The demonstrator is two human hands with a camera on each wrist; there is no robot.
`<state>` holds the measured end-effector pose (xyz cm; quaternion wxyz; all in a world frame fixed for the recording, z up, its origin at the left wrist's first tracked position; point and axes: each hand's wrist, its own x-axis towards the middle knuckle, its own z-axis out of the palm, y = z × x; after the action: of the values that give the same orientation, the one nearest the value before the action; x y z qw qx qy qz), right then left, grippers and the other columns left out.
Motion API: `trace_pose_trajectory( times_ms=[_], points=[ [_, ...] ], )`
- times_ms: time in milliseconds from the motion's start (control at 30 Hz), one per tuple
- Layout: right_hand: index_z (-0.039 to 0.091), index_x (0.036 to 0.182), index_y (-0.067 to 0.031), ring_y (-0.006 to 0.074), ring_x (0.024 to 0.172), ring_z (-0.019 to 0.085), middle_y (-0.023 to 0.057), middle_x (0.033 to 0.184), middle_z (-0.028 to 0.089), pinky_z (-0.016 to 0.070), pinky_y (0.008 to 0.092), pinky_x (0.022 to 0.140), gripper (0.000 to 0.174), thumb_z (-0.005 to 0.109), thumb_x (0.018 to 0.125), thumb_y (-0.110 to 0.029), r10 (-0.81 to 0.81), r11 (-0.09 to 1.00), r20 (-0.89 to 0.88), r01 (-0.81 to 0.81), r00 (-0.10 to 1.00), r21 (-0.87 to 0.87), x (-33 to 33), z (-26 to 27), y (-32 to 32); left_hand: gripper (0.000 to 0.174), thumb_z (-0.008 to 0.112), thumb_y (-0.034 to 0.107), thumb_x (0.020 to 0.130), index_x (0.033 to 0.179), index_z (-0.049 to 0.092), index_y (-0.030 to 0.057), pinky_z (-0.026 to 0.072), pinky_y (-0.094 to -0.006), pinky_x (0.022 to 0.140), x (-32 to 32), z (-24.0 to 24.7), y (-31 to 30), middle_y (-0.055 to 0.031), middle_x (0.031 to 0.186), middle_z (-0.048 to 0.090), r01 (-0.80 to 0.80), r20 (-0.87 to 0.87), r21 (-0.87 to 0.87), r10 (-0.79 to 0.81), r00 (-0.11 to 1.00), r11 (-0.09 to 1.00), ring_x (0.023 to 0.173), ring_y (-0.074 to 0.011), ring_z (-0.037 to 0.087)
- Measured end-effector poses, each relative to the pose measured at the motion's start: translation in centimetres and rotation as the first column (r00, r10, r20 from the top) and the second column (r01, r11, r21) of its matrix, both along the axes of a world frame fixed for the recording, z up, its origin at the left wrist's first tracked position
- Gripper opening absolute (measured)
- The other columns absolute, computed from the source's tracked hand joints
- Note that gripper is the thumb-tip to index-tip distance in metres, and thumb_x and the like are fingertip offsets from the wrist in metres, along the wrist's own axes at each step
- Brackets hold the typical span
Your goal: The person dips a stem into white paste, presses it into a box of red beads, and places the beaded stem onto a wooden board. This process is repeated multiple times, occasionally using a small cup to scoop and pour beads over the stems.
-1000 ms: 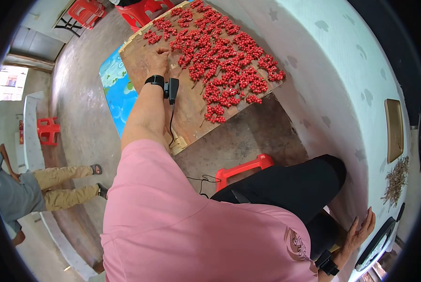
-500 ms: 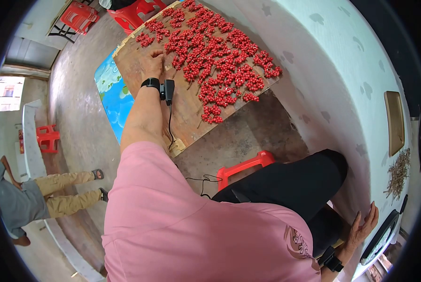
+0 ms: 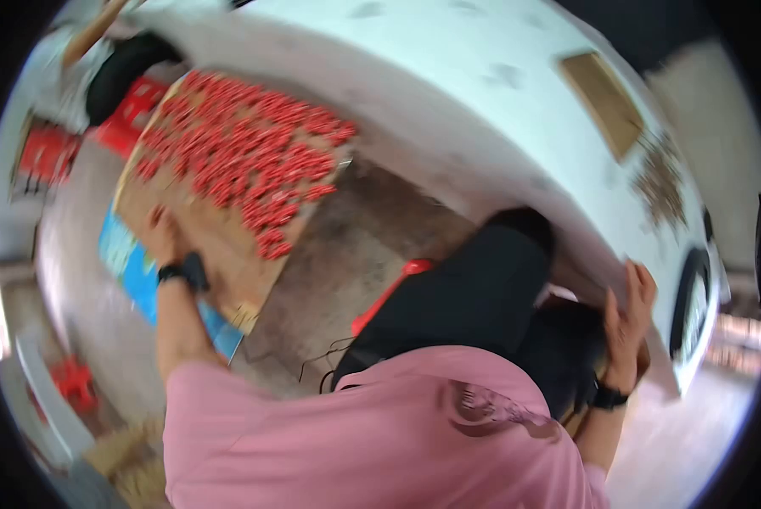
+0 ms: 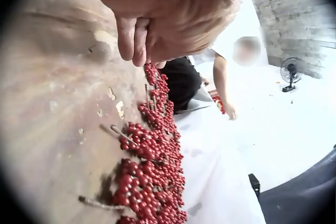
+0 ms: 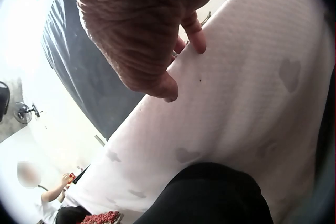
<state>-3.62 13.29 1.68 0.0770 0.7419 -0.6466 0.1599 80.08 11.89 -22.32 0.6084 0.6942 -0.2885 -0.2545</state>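
My left hand (image 3: 161, 236) is low over the bare left side of a wooden board (image 3: 219, 276). In the left wrist view its fingers (image 4: 126, 40) point down, loosely bent, with nothing visible in them. Clusters of small red berries (image 3: 236, 144) on thin stems cover much of the board, just beyond these fingertips. My right hand (image 3: 630, 327) rests at the edge of a table draped in a pale patterned cloth (image 3: 448, 76). Its thumb (image 5: 169, 88) and fingers are spread against the cloth, holding nothing.
On the cloth-covered table lie a brown tray (image 3: 605, 106), a heap of bare stems (image 3: 660, 182) and a round black-rimmed thing (image 3: 693, 305). A red stool (image 3: 389, 297) stands by my leg. Another person (image 3: 62, 81) is beyond the board, near red stools.
The head view has swung, so the board appears lower and further left, with motion blur. Another person has come into sight at the upper left. Both hands keep about the same places.
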Motion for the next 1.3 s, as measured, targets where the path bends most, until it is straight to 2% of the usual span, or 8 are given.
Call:
trace_pose_trajectory(
  times_ms=[167, 300, 467, 633, 700, 800, 1100, 1300],
  points=[
    [0.062, 0.125, -0.0067, 0.0353, 0.108, 0.055, 0.0159, 0.118, 0.056, 0.0475, 0.0407, 0.093, 0.055, 0.073, 0.072, -0.003, 0.001, 0.999, 0.102, 0.002, 0.995, -0.032, -0.5, 0.5, 0.1, 0.039, 0.063, 0.011, 0.094, 0.13, 0.055, -0.0021, 0.0501, -0.0319, 0.095, -8.5, 8.3, 1.9, -0.0136, 0.123, 0.06, -0.022, 0.104, -0.066, 0.029, 0.994, 0.998, 0.109, -0.0214, 0.06],
    [0.061, 0.125, -0.0085, 0.0339, 0.108, 0.054, 0.0131, 0.119, 0.056, 0.0489, 0.0409, 0.09, 0.057, 0.073, 0.07, -0.003, 0.037, 0.999, 0.109, -0.033, 0.993, -0.039, -1.7, 0.9, 0.4, 0.041, 0.062, 0.012, 0.096, 0.132, 0.053, -0.0031, 0.0476, -0.0344, 0.101, -16.2, 12.2, -0.3, -0.0151, 0.13, 0.057, 0.016, 0.045, -0.076, -0.013, 0.999, 0.997, 0.117, -0.0235, 0.058],
    [0.06, 0.126, -0.0083, 0.033, 0.11, 0.053, 0.0117, 0.12, 0.055, 0.0487, 0.0402, 0.092, 0.058, 0.073, 0.07, -0.003, 0.061, 0.998, 0.174, -0.06, 0.983, -0.012, -2.7, 0.9, 0.8, 0.032, 0.063, 0.01, 0.095, 0.125, 0.06, -0.0007, 0.051, -0.0306, 0.092, -39.0, 20.8, -4.7, -0.0095, 0.117, 0.064, 0.365, 0.002, -0.078, -0.366, 0.93, 0.928, 0.105, -0.0175, 0.061],
    [0.059, 0.126, -0.005, 0.0328, 0.108, 0.054, 0.0121, 0.119, 0.055, 0.0496, 0.0401, 0.089, 0.056, 0.072, 0.071, -0.003, 0.102, 0.995, 0.244, -0.095, 0.964, -0.038, -3.7, 1.0, 0.8, 0.016, 0.067, 0.003, 0.089, 0.105, 0.07, -0.0005, 0.0519, -0.0259, 0.081, -57.8, 25.0, -7.5, -0.0068, 0.098, 0.07, 0.886, 0.203, -0.053, -0.863, 0.462, 0.461, 0.09, -0.0129, 0.065],
    [0.06, 0.125, -0.0058, 0.0335, 0.103, 0.057, 0.0134, 0.118, 0.055, 0.0494, 0.0406, 0.088, 0.053, 0.072, 0.073, -0.003, 0.098, 0.995, 0.365, -0.088, 0.926, -0.045, -4.0, 1.2, 0.8, 0.017, 0.066, 0.004, 0.09, 0.106, 0.071, 0.0001, 0.0511, -0.0257, 0.08, -63.5, 26.4, -8.6, -0.0084, 0.098, 0.071, 0.96, 0.513, -0.027, -0.82, 0.253, 0.279, 0.087, -0.0132, 0.065],
    [0.058, 0.121, -0.0046, 0.0357, 0.099, 0.061, 0.0138, 0.116, 0.055, 0.0523, 0.042, 0.082, 0.045, 0.07, 0.078, -0.007, -0.021, 0.999, 0.506, 0.041, 0.862, -0.027, -4.9, 1.5, -0.5, 0.017, 0.065, 0.004, 0.091, 0.107, 0.07, 0.0012, 0.0515, -0.027, 0.077, -70.7, 26.5, -10.2, -0.0098, 0.096, 0.072, 0.975, 0.529, -0.148, -0.82, 0.219, 0.165, 0.086, -0.0141, 0.066],
    [0.061, 0.118, -0.0067, 0.0346, 0.091, 0.066, 0.0141, 0.119, 0.055, 0.0553, 0.0427, 0.075, 0.036, 0.067, 0.084, -0.016, -0.25, 0.965, 0.147, 0.234, 0.957, 0.123, -5.6, 1.2, -6.4, 0.019, 0.061, 0.007, 0.095, 0.112, 0.069, 0.0046, 0.0514, -0.027, 0.075, -75.8, 22.9, -11.8, -0.0093, 0.097, 0.071, 0.942, 0.448, -0.157, -0.829, 0.335, 0.296, 0.083, -0.0138, 0.066],
    [0.064, 0.104, -0.002, 0.0323, 0.089, 0.066, 0.0104, 0.106, 0.059, 0.0543, 0.0417, 0.074, 0.022, 0.065, 0.086, -0.015, -0.146, 0.979, 0.37, 0.189, 0.918, -0.083, -6.5, 0.3, -4.8, 0.021, 0.063, 0.01, 0.095, 0.115, 0.069, 0.0066, 0.0512, -0.0282, 0.076, -74.8, 22.8, -11.6, -0.0095, 0.098, 0.07, 0.968, 0.534, -0.113, -0.808, 0.248, 0.223, 0.085, -0.0172, 0.066]
  ],
)
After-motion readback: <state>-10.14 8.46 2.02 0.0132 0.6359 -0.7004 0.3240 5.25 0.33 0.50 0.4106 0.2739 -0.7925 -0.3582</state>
